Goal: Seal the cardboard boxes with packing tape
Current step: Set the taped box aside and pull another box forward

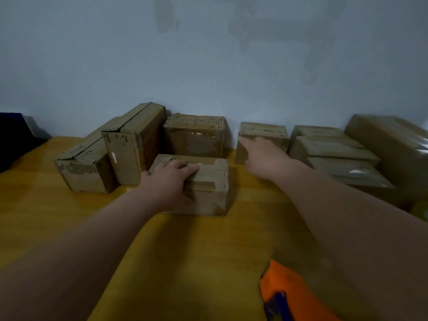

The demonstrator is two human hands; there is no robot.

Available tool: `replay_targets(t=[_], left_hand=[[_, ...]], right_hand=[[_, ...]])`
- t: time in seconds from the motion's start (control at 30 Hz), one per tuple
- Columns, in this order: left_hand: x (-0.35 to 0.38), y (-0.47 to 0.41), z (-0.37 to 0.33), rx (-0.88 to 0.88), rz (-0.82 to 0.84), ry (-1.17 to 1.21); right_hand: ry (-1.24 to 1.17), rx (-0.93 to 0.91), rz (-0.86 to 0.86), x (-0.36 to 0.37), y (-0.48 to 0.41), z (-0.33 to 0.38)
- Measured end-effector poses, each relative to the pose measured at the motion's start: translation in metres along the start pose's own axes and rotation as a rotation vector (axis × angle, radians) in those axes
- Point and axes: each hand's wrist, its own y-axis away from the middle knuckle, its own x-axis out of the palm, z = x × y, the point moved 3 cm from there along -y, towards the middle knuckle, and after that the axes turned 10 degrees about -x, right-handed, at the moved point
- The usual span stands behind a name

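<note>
A small cardboard box (208, 186) lies on the yellow table (196, 246) in the middle. My left hand (166, 181) grips its left end, fingers over the top and thumb on the front face. My right hand (261, 156) stretches toward another small box (271, 133) by the wall, fingers spread and touching its front left corner without holding it. An orange and blue object (287, 295), possibly the tape dispenser, lies at the near edge, partly cut off.
Two larger boxes (129, 144) stand at the back left, with one more box (196, 135) behind the middle box. A stack of taped boxes (342, 156) fills the back right. A grey wall closes the far side. A dark object (16, 135) sits at the far left.
</note>
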Motion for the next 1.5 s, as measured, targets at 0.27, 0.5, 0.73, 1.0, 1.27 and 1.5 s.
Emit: replay_targets(t=[0.27,0.5,0.73,1.0,1.27,1.5], left_hand=[[-0.003,0.11,-0.008,0.011,0.031,-0.033],[-0.004,0.194,-0.006,0.015,0.034,-0.05],[0.0,0.25,-0.002,0.043,-0.009,-0.085],[0.002,0.268,0.01,0.114,-0.036,0.108],[0.006,0.269,0.016,0.239,-0.024,0.196],[0.004,0.279,0.015,0.345,-0.07,0.297]], right_hand=[[-0.167,-0.079,0.074,-0.006,0.111,0.062],[-0.061,0.064,0.084,-0.002,0.209,0.082],[0.124,0.271,0.245,0.029,0.279,0.085],[-0.1,0.317,-0.108,0.023,0.292,0.072],[-0.84,0.073,-0.526,-0.039,0.282,0.08],[-1.116,-0.103,-0.25,-0.027,0.265,0.113]])
